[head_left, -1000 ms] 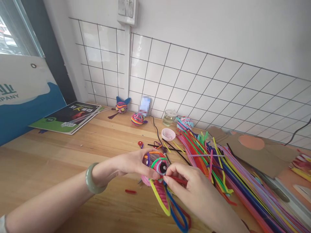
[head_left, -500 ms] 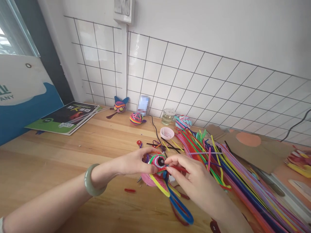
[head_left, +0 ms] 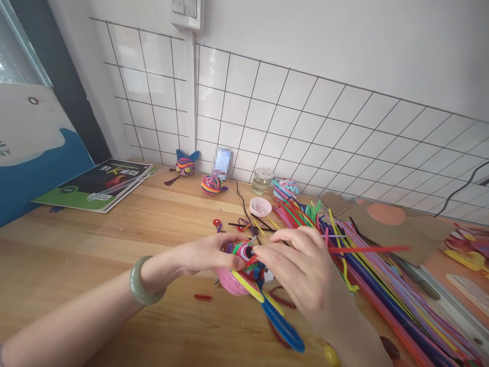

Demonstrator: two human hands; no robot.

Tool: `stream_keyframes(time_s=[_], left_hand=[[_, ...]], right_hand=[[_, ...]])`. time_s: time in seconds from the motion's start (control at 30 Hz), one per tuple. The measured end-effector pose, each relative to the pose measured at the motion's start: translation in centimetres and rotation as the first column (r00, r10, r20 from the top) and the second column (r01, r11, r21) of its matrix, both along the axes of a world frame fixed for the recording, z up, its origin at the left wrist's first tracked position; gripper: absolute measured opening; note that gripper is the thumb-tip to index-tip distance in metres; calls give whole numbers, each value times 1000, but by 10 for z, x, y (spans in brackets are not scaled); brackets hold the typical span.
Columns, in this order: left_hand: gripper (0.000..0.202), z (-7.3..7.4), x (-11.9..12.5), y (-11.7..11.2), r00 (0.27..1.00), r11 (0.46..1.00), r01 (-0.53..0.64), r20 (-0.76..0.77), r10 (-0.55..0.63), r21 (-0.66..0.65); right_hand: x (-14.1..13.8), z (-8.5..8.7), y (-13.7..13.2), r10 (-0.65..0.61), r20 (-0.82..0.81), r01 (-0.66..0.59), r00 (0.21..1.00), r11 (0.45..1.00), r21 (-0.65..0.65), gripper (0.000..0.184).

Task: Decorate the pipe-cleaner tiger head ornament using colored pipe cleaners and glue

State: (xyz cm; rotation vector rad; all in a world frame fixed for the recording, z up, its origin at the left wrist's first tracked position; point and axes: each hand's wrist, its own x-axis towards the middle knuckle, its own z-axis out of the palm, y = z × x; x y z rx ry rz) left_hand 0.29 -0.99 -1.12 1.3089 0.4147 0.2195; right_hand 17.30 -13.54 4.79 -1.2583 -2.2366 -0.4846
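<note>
My left hand, with a green bangle on the wrist, is closed around a pipe-cleaner figure held just above the wooden table. The figure has a pink wound body, a multicoloured eye ring and yellow and blue loops hanging below. My right hand pinches a red pipe cleaner at the eye ring; the stem sticks out to the right, blurred. My right fingers hide part of the figure.
A large pile of coloured pipe cleaners covers the table's right side. A small pink bowl, a glass jar and finished figures stand near the tiled wall. Booklets lie at the left; cardboard at the right.
My right hand has swung over the figure's eye ring, and the red pipe cleaner now points out to the right. The view has shifted slightly downward and right.
</note>
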Motion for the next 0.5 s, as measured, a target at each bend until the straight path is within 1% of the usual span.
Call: stream_keyframes(time_s=[0.07,0.17,0.23,0.3,0.37,0.43,0.5], left_hand=[[46,0,0,0,1000,1000,-11,1,11,-10],[47,-1,0,1,1000,999,-14,20,15,-33],[49,-1,1,1,999,998,-18,37,21,-57],[51,-1,1,3,998,997,-42,49,46,-69],[51,0,0,6,993,993,-108,46,110,-52],[50,4,-1,12,977,977,-210,43,211,-26],[50,10,-5,19,943,946,-322,80,324,-37]], right_hand=[[0,0,0,-8,44,6,999,999,39,36],[0,-2,2,-13,75,8,997,998,65,34],[1,-3,2,-1,70,-5,998,996,94,29],[3,-2,-1,20,39,-26,999,986,164,20],[6,2,-9,32,23,-37,999,963,268,21],[9,6,-17,0,-2,0,1000,936,351,24],[13,8,-21,-92,-122,131,988,922,364,16]])
